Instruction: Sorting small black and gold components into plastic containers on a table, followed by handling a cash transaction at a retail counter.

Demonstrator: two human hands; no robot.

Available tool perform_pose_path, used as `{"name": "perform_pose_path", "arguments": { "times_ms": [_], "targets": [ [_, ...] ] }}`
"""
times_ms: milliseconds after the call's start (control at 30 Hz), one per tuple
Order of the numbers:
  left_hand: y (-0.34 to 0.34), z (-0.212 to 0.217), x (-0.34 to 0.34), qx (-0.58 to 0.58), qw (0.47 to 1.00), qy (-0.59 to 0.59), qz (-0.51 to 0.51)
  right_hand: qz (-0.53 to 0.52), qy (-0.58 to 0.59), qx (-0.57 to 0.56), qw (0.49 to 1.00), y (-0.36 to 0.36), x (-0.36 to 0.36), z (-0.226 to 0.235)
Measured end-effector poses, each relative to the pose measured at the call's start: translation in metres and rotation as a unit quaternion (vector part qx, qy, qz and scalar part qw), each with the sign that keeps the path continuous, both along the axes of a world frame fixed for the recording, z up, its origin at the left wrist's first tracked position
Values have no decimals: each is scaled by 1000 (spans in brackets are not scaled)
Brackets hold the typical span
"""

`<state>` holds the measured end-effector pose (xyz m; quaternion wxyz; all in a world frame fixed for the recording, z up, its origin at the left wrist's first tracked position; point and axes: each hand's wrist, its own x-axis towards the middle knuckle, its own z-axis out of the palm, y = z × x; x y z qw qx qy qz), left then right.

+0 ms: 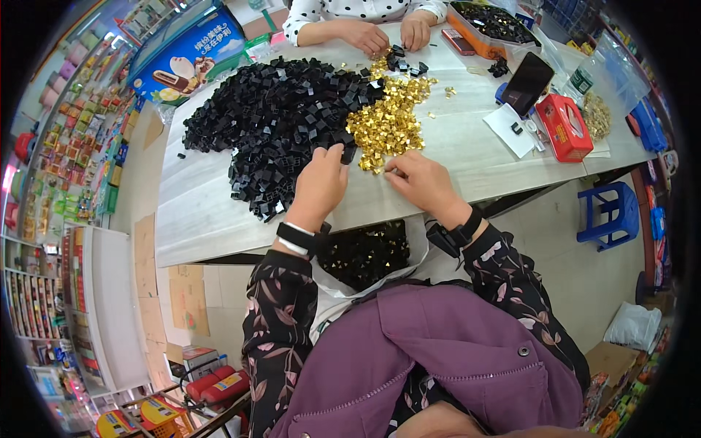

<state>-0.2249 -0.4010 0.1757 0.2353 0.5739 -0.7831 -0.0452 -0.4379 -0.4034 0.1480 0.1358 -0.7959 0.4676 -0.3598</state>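
Left hand (321, 182) narrow at the black pieces (277, 109) heaped on the table (193, 204); right hand (425, 181) narrow beside the gold pieces (387, 120); whether either grips, I cannot tell; pieces seem light, stiff, slippery; pinch edges.

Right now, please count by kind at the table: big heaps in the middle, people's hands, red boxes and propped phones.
Big heaps: 2 (black heap, gold heap)
Hands: 4 (left hand, right hand, the co-worker's two hands)
Red box: 1
Propped phone: 1
Total: 8
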Motion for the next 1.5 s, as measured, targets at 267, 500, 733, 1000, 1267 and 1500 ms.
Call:
{"name": "perform_pose_path", "arguments": {
  "times_ms": [267,500,733,1000,1267,1500],
  "targets": [
    [2,3,-4,15,996,-86,-3,27,-28,46,998,3,-7,2],
    [37,2,-17,183,944,276,11,36,31,-7,999,4,-5,0],
    [48,-27,-30,243,826,508,-21,3,-1,43,999,9,-8,5],
    [47,-34,-29,215,827,519,-33,5,-10,42,999,11,-1,3],
    [49,-37,-30,208,833,512,-42,137,-262,297,908,14,5,13],
    [48,-47,-28,121,909,384,-108,189,-339,446,806,11,1,9]
  ]
}}
